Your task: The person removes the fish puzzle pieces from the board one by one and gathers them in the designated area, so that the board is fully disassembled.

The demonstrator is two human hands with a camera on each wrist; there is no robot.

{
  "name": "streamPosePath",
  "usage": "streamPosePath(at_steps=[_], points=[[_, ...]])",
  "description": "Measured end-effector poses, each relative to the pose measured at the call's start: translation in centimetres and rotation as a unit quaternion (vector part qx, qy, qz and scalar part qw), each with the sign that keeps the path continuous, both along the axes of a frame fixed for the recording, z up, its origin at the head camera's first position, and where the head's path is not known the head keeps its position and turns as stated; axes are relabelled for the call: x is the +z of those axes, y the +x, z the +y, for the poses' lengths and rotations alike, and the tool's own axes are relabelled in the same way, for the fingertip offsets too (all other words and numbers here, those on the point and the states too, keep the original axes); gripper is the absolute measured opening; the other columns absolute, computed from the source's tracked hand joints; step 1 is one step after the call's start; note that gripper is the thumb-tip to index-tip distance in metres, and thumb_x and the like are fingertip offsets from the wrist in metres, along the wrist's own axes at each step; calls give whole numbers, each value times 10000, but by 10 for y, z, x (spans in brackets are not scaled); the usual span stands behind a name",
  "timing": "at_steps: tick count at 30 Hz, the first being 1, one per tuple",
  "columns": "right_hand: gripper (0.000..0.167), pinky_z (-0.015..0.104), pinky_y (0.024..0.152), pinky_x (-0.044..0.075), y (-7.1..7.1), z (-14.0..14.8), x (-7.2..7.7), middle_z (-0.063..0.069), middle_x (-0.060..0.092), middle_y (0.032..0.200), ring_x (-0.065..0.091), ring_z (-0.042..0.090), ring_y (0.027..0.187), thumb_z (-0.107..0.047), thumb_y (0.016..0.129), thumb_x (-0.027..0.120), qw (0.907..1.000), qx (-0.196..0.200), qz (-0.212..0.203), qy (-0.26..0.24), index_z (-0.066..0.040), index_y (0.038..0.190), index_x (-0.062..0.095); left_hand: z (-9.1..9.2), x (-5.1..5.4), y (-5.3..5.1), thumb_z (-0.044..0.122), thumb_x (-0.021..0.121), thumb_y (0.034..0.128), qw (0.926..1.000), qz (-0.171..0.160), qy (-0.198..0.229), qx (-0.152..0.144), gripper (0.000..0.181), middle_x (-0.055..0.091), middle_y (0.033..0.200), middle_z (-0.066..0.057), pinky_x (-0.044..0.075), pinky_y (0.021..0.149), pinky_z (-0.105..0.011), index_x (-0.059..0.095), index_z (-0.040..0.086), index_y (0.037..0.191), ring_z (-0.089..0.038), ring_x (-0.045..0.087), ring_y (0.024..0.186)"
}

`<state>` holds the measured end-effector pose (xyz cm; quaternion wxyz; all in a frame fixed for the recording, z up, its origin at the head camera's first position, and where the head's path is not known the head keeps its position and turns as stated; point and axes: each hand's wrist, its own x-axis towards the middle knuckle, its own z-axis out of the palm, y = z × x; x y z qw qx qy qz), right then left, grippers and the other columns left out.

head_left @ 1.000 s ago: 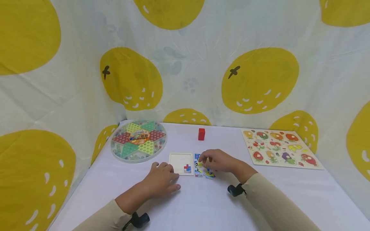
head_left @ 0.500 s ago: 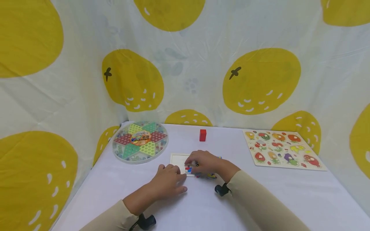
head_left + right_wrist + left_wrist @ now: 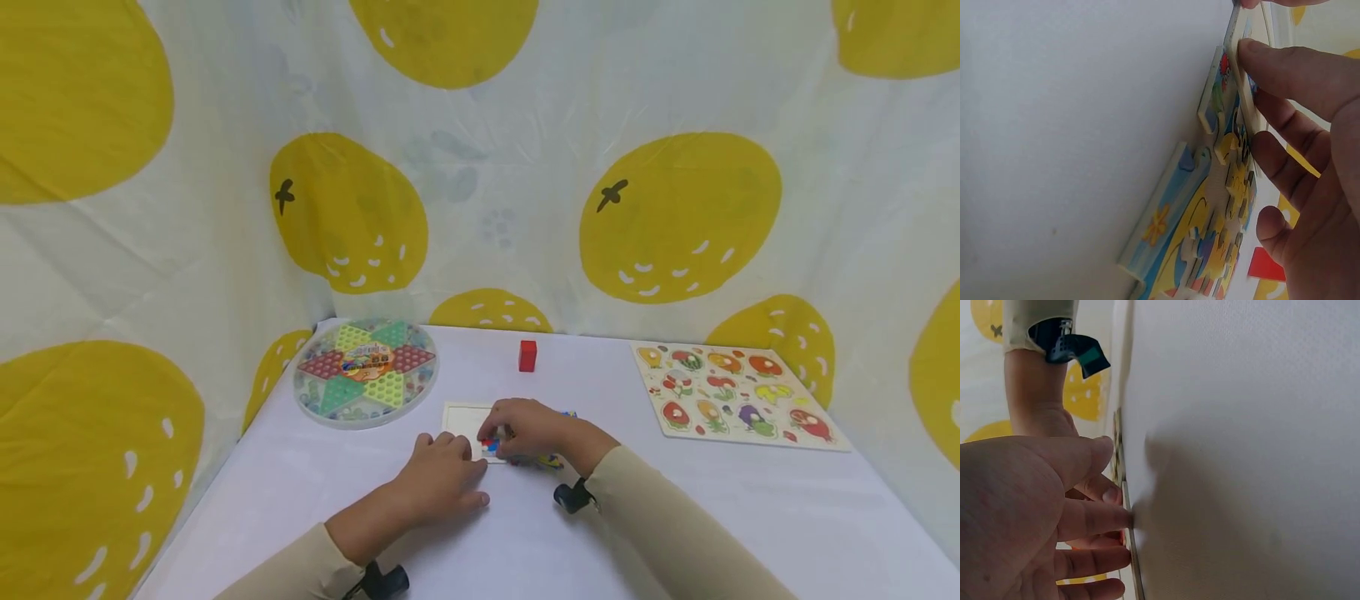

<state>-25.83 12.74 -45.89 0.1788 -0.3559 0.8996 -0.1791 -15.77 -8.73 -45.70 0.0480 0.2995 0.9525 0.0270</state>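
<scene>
A small square puzzle tray (image 3: 461, 423) with a pale rim lies mid-table. My left hand (image 3: 441, 481) rests at its near left edge, fingers extended and fingertips against the rim in the left wrist view. Over the tray's right side is my right hand (image 3: 534, 428), its thumb and fingers bent together around a small puzzle piece mostly hidden by them. Below those fingers shows a red and blue puzzle piece (image 3: 491, 447) in the tray's lower right corner. Loose yellow and blue puzzle pieces (image 3: 1175, 219) lie right of the tray, partly under the right hand.
At the back left lies a round Chinese checkers board (image 3: 366, 364). A red block (image 3: 527, 356) stands behind the tray. To the right lies a fruit and vegetable peg board (image 3: 738, 393). A patterned curtain (image 3: 517, 167) borders the table behind.
My right hand has moved left from the loose pieces to the tray's right side, then stays almost still there. My left hand has shifted slightly right in view and remains by the tray.
</scene>
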Motion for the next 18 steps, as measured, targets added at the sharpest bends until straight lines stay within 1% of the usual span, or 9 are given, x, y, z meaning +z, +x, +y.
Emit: streamPosePath(at_steps=[4, 6, 9, 12, 15, 18], points=[[293, 373, 953, 499, 0, -2, -1, -159, 641, 1093, 570, 103, 999, -181, 932, 853, 9999, -118, -59, 46, -341, 1169, 793, 2, 2, 3, 613, 703, 963, 10000, -9, -43, -7, 485, 616, 1130, 24, 358, 827, -437, 763, 281, 1311, -192, 528, 1073], [286, 406, 984, 484, 0, -2, 0, -159, 643, 1103, 554, 116, 1048, -169, 919, 861, 9999, -133, -24, 28, -342, 1136, 792, 2, 5, 4, 614, 704, 963, 10000, -2, -40, -3, 486, 610, 1122, 26, 355, 823, -443, 764, 279, 1309, -193, 524, 1069], [290, 441, 1004, 457, -1, -4, 0, -158, 647, 1112, 531, 134, 1099, -154, 904, 864, 9999, -135, 48, -22, -354, 1097, 780, 1, 6, 5, 616, 709, 958, 10000, 10, -76, -1, 506, 605, 1132, 23, 358, 831, -448, 756, 275, 1330, -198, 522, 1082], [307, 461, 981, 439, 0, -4, 2, -165, 653, 1082, 520, 144, 1095, -149, 891, 870, 9998, -187, 46, -59, -371, 1074, 763, 0, 6, 4, 618, 704, 964, 9999, -5, -115, -19, 537, 604, 1160, 13, 357, 838, -445, 742, 264, 1365, -210, 522, 1104], [323, 457, 953, 439, 1, -4, 3, -175, 665, 1037, 527, 138, 1056, -144, 890, 872, 9996, -267, -15, -83, -385, 1073, 758, 1, 5, 3, 623, 694, 969, 9999, -15, -141, -72, 561, 611, 1183, -1, 356, 833, -438, 732, 254, 1390, -222, 527, 1121], [325, 440, 932, 448, 3, -2, 2, -168, 673, 1014, 540, 130, 1021, -131, 901, 861, 9994, -298, -137, -147, -381, 1078, 753, 2, 3, 2, 631, 692, 967, 9998, -103, -170, -63, 576, 615, 1193, -6, 358, 840, -437, 726, 259, 1405, -221, 524, 1125]])
